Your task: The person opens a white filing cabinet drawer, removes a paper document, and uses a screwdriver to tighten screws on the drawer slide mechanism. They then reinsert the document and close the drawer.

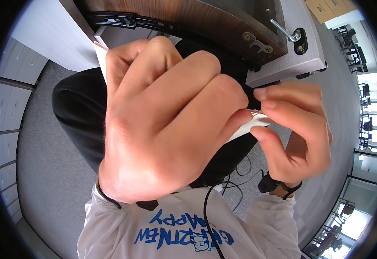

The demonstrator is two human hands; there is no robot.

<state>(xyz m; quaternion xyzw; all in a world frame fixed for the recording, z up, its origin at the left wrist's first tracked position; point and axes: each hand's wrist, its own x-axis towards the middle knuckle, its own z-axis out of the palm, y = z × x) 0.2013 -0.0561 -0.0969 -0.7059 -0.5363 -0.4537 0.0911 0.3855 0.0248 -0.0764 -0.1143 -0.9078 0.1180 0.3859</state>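
Note:
My left hand (162, 116) fills the middle of the head view, back up and fingers curled. Its thumb and forefinger pinch a thin, pale sliver (256, 112), too small to name. My right hand (298, 129) faces it from the right, fingers bent and their tips at the sliver's other end; the thumb tip sits a little lower, and what they grip is unclear. Below the sliver a flat white piece (252, 126) shows between the hands, mostly hidden. Along the outer side of my left hand stands a pale edge (101, 60); whether it belongs to that piece I cannot tell.
A dark wood-grain drawer front (227, 26) with a black slide rail (132, 20) is ahead, above my black-trousered legs. A white panel (303, 56) carries a metal lever (285, 31). A black cable (206, 211) crosses my shirt. White drawer cabinets (7, 103) line the left.

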